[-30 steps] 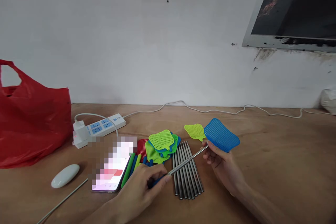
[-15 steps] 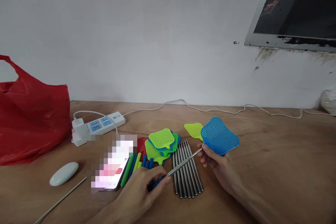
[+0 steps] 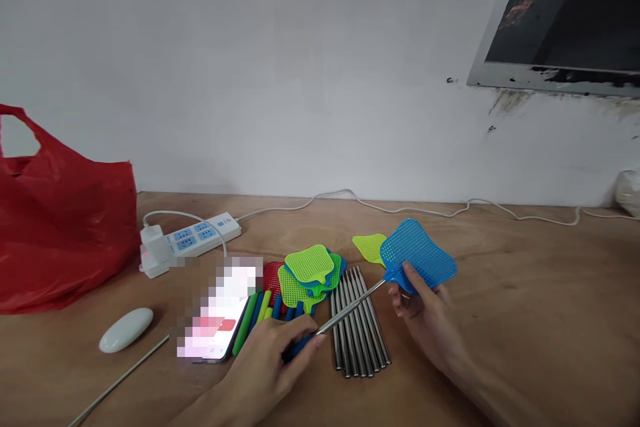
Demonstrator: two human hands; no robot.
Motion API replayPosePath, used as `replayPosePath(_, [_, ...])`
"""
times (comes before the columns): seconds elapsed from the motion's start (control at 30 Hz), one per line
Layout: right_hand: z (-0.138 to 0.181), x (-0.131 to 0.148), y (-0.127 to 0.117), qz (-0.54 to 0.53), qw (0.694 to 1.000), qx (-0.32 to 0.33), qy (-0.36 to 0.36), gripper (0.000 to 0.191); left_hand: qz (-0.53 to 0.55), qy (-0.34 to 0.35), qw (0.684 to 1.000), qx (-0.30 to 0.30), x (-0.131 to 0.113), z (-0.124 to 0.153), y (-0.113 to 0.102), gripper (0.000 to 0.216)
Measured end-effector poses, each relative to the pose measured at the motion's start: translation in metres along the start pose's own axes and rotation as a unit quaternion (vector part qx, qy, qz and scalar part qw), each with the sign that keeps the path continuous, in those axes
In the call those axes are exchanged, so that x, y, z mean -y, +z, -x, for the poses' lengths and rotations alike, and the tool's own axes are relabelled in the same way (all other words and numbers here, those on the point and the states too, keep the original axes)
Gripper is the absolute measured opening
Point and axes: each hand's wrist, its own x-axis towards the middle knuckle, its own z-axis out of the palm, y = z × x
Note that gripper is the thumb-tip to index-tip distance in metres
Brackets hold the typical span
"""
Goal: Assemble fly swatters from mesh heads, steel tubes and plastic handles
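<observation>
A blue fly swatter (image 3: 416, 255) with a mesh head and a metal telescopic rod is held between my hands. My left hand (image 3: 270, 367) is closed around its blue handle at the lower end. My right hand (image 3: 425, 320) pinches the mesh head, thumb on top and fingers underneath. Below the slanted rod lie several loose metal rods (image 3: 361, 333) side by side. Left of them is a pile of mesh swatter heads, a yellow-green head (image 3: 310, 263) on top and a red head (image 3: 273, 277) at its edge. A yellow-green head (image 3: 369, 247) lies behind the blue one.
Several coloured handle tubes (image 3: 246, 327) lie beside a lit phone (image 3: 220, 317), partly blurred out. Further left are a white oval object (image 3: 126, 330), a power strip (image 3: 205, 235) with a plug and cable, and a red plastic bag (image 3: 65, 227). A wall (image 3: 300, 113) stands behind the table.
My right hand has shifted from the joint of rod and head onto the mesh itself, its thumb now on the head's face. My left hand keeps its hold on the handle.
</observation>
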Motion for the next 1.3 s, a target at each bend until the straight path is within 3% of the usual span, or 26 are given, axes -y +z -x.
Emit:
replayPosePath(0.1, [0.004, -0.009, 0.002, 0.021, 1.000, -0.008, -0.014, 0.037, 0.004, 0.006, 1.000, 0.007, -0.002, -0.001, 0.001, 0.032])
replayPosePath(0.33, [0.015, -0.028, 0.004, 0.078, 0.994, 0.069, -0.027, 0.038, 0.011, 0.004, 1.000, 0.009, -0.006, -0.006, -0.003, 0.034])
replayPosePath(0.9, [0.017, -0.033, -0.004, 0.119, 0.987, 0.104, -0.024, 0.043, 0.019, -0.040, 0.999, 0.017, -0.001, -0.005, 0.000, 0.039])
replayPosePath(1.1, [0.019, -0.023, 0.008, 0.041, 0.988, 0.139, 0.054, 0.045, 0.022, -0.054, 0.998, 0.003, -0.011, -0.005, -0.003, 0.031])
replayPosePath(1.2, [0.017, -0.015, 0.010, 0.017, 0.991, 0.119, 0.053, 0.046, 0.030, -0.040, 0.999, -0.021, -0.012, -0.004, -0.007, 0.026])
replayPosePath(1.3, [0.011, -0.008, 0.009, 0.006, 0.998, 0.059, 0.020, 0.043, 0.043, -0.034, 0.998, -0.011, -0.009, -0.003, -0.010, 0.024])
